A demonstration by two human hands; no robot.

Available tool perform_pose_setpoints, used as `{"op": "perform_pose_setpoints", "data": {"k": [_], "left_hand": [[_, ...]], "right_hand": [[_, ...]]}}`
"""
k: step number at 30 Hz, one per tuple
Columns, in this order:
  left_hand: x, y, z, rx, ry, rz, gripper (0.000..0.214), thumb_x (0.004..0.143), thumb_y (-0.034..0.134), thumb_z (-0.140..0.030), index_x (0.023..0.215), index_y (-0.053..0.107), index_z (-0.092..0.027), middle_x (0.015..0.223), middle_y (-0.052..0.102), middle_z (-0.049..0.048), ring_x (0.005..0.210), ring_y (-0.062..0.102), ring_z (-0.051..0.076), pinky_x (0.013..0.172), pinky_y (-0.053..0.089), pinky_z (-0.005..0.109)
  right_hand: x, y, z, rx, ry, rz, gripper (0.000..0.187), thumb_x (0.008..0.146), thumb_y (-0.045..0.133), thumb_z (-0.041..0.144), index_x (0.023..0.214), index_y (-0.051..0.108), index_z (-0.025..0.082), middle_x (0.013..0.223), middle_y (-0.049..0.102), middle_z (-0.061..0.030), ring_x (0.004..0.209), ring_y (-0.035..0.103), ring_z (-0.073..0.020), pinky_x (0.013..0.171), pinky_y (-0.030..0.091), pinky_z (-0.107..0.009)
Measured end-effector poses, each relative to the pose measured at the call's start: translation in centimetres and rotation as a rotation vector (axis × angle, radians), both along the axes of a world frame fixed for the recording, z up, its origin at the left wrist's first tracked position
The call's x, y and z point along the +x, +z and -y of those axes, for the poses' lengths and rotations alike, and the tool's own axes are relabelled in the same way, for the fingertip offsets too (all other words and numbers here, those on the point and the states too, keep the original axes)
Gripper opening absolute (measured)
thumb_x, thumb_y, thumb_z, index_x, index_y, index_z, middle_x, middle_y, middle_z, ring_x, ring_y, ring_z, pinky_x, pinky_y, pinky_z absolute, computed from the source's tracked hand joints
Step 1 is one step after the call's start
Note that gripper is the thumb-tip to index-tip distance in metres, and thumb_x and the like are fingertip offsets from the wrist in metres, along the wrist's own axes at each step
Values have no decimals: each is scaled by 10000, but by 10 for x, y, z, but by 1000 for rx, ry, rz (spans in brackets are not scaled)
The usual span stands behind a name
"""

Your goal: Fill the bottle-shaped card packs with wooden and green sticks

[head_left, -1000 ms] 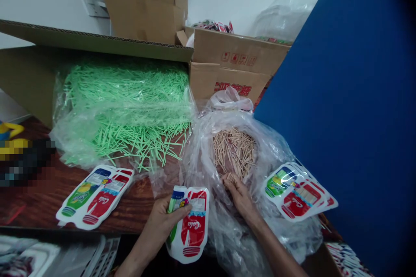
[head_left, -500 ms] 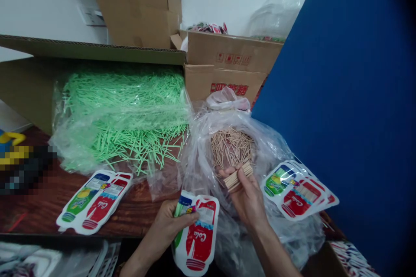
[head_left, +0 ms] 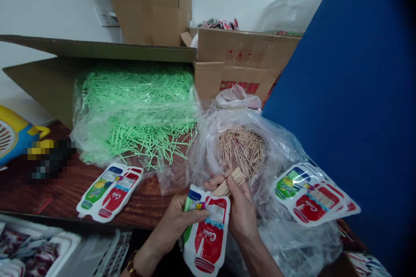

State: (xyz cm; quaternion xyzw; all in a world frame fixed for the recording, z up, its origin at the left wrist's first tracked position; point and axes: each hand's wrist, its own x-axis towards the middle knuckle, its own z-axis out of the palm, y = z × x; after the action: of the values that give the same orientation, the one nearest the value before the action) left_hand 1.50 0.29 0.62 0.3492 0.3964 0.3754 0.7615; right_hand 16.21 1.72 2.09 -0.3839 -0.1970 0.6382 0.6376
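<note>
A person's left hand [head_left: 173,221] is pinching a flat, white-edged plastic pouch printed with green and red bottles [head_left: 211,240], thumb across its front; the right hand [head_left: 243,210], fingers closed, is gripping a bundle of short tan sticks [head_left: 224,188] just beside the pouch's top edge, near a translucent plastic bag [head_left: 276,138] holding loose sticks [head_left: 242,151].

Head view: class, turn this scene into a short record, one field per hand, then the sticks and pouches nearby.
Left hand: grips a printed pouch
Right hand: holds a bundle of tan sticks
Between the side stacks: open plastic bag with loose tan sticks
Far left: green sticks, partly under clear plastic
Left stack: overlapping pouches on the tabletop
Right stack: fanned pouches
</note>
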Motion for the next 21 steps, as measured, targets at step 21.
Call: {"op": "perform_pose_setpoints", "data": {"k": [21], "left_hand": [[-4,-6,-14,127,123,-4,135,733,751,-230,837,710,-154,776,756,18,706,666,156,700,505,252]], "right_hand": [[35,3,-6,454,513,895,329,945,460,327,1255,566,302,1366,528,-31,1271,457,-205,1093,307,-387]]}}
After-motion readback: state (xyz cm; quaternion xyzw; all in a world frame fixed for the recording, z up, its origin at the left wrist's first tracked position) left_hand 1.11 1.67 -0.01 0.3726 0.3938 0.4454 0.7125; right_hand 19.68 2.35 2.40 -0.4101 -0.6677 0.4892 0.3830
